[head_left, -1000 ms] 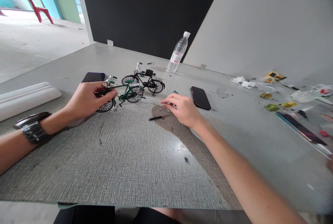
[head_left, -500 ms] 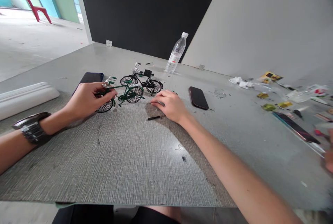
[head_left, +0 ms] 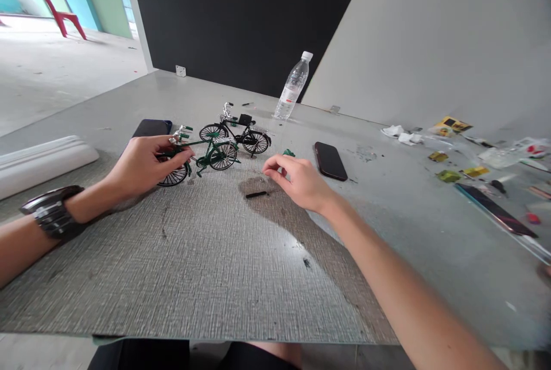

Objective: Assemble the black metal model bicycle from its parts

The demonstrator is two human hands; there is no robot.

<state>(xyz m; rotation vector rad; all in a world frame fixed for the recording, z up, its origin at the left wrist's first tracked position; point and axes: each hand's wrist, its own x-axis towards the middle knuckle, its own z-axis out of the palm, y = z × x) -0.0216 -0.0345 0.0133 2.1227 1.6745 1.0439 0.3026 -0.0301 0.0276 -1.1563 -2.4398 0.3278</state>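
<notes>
My left hand [head_left: 148,158] is closed around the front end of a green model bicycle [head_left: 213,155], just below its handlebar. The bicycle is upright, its wheels at the tabletop, and the fingers partly cover its front wheel. Right of it, my right hand [head_left: 297,178] hovers low over the table, thumb and fingertips pressed together. Whatever they may pinch is too small or hidden to make out. Just below those fingertips lies a small screwdriver [head_left: 256,194] with a black handle. A small green part [head_left: 288,152] shows behind the right hand. A black model bicycle [head_left: 241,133] stands behind the green one.
A phone [head_left: 330,160] lies right of my right hand, and a dark phone [head_left: 150,128] behind my left. A plastic bottle [head_left: 293,89] stands at the back. Bits of packaging [head_left: 450,125] and another phone [head_left: 493,209] lie far right. A white object [head_left: 47,163] is at left.
My right hand has moved a little to the right, away from the green bicycle, uncovering more of the table and the screwdriver. My left hand and both bicycles have stayed put.
</notes>
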